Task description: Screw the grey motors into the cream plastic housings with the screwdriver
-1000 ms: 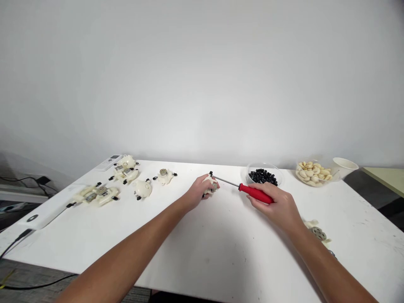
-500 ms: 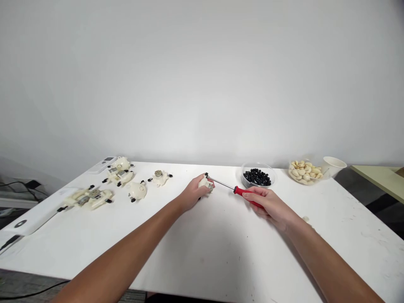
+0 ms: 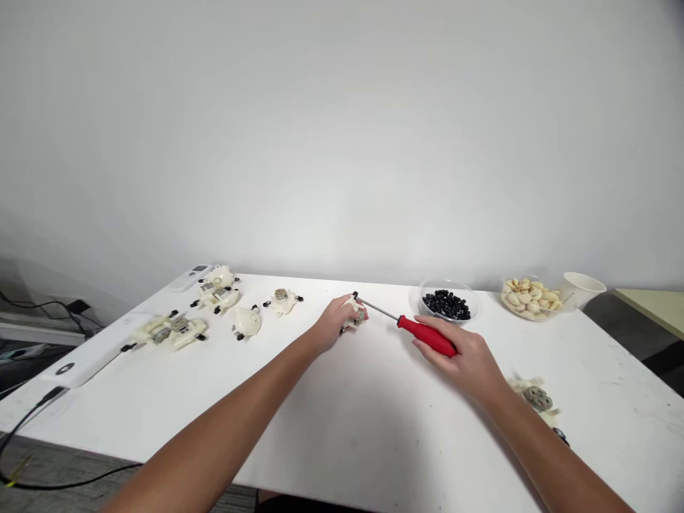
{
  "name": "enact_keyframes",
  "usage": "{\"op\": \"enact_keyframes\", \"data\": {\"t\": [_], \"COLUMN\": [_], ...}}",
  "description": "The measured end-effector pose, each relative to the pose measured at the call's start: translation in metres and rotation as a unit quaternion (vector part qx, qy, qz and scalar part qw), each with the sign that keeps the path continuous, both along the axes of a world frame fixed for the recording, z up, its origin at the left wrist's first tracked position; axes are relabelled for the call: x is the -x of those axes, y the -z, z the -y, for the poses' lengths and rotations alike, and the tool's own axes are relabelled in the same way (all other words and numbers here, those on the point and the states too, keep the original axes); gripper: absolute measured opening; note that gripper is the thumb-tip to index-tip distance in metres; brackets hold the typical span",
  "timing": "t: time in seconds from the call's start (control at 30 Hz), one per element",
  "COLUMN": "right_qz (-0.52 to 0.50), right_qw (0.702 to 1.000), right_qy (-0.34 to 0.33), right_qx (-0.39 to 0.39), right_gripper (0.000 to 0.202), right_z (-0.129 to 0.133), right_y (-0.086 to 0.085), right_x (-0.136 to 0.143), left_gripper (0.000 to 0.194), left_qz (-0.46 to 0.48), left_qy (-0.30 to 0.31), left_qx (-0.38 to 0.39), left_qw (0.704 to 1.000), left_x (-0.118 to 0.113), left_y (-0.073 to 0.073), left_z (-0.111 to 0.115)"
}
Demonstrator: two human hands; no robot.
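Note:
My left hand is closed round a small cream plastic pig-like body with a grey underside and black feet, held just above the white table. Part of the body is hidden by my fingers. My right hand grips the red handle of a screwdriver, fingers along its top and thumb below. The metal shaft points left, and its tip meets a black foot at the top of the body. Right of my right forearm lies another cream body with a round grey disc, partly covered by the arm.
Several cream bodies with black feet lie at the left, near a white remote and a long white case with a cable. At the back right stand a clear bowl of black pieces, a bowl of cream pieces and a paper cup.
My right hand's fingers have loosened and spread along the screwdriver handle, showing more of it. The view has shifted left, and the cream body by my right forearm shows more. My left hand keeps its hold.

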State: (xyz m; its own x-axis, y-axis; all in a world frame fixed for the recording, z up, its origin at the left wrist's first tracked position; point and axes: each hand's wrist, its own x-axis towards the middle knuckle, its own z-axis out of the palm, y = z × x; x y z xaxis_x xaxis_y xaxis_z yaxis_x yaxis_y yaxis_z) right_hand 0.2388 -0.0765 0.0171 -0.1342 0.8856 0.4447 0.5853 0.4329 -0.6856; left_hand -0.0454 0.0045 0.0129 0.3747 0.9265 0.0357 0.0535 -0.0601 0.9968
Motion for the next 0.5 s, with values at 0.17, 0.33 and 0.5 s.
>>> {"op": "enact_keyframes", "data": {"t": [0.17,0.33,0.5], "right_qz": [-0.140,-0.367,-0.326], "right_qw": [0.970,0.796,0.827], "right_qy": [-0.014,-0.108,-0.141], "right_qx": [0.197,0.469,0.435], "right_gripper": [0.032,0.043,0.037], "right_z": [0.000,-0.005,-0.003], "right_y": [-0.005,-0.013,-0.016], "right_x": [0.003,-0.002,-0.001], "left_gripper": [0.017,0.022,0.021], "left_qz": [0.010,0.015,0.006], "left_qy": [0.018,0.008,-0.028], "left_qx": [-0.017,-0.088,-0.099], "left_qw": [1.000,0.996,0.995], "left_x": [0.001,0.000,-0.001], "left_y": [-0.004,-0.006,-0.006], "left_z": [0.004,0.010,0.009]}}
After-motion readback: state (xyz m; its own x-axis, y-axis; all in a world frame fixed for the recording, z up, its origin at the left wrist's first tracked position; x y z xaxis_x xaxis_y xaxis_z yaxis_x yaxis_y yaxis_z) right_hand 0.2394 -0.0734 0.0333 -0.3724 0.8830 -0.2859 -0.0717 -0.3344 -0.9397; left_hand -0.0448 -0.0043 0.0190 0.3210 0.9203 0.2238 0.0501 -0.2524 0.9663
